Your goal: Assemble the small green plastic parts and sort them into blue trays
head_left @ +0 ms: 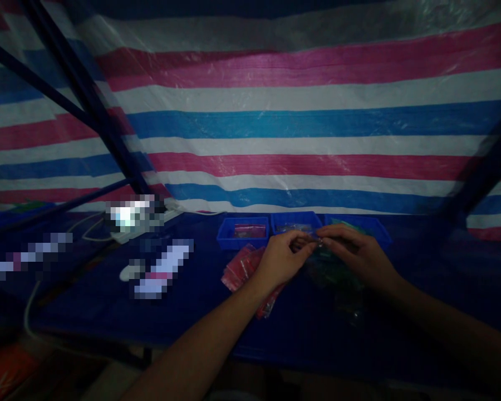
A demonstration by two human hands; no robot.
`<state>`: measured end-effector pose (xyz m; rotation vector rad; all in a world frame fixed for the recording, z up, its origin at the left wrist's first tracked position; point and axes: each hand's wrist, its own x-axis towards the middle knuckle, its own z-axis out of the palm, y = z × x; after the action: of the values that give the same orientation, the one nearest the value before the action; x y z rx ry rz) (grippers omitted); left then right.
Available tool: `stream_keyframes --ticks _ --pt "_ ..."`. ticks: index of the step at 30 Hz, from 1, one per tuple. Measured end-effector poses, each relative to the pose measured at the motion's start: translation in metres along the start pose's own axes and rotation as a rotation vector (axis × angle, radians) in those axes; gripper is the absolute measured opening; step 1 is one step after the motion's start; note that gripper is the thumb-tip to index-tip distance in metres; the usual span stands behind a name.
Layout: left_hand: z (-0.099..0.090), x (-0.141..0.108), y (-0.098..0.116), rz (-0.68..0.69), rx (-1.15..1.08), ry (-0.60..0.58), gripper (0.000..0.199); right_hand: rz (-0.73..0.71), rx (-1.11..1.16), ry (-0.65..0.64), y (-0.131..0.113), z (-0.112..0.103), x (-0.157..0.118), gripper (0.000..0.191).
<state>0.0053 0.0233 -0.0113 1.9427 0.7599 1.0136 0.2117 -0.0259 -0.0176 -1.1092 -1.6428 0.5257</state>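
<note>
My left hand [284, 257] is closed in a pinch, thumb against fingers, in front of the middle blue tray [296, 217]. Fingertip to fingertip with it, my right hand [359, 253] also pinches. Between them is something small and shiny, too dim to name. Red plastic packets [239, 268] lie fanned out on the table, partly hidden by my left hand and forearm. Dark green packets [338, 275] lie below my right hand, hard to see in the shadow.
A left blue tray [244, 243] holds reddish packets; a right blue tray [378, 231] has green contents. Left on the blue table [183, 317] are a white rounded object [130, 272], a power strip [127, 234] and cables. Striped sheeting [296, 122] hangs behind; a metal frame [83, 94] slants at left.
</note>
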Motion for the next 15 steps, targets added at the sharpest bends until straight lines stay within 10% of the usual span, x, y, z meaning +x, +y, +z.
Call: stream_keyframes --ticks 10,15 --pt "-0.0054 0.0017 -0.0014 0.021 0.016 -0.015 0.028 0.022 0.160 0.078 -0.0015 0.0042 -0.0047 0.019" --pt "-0.0059 0.0019 -0.0031 0.026 -0.054 -0.013 0.030 0.085 0.305 0.127 0.0019 0.0078 -0.0028 0.049"
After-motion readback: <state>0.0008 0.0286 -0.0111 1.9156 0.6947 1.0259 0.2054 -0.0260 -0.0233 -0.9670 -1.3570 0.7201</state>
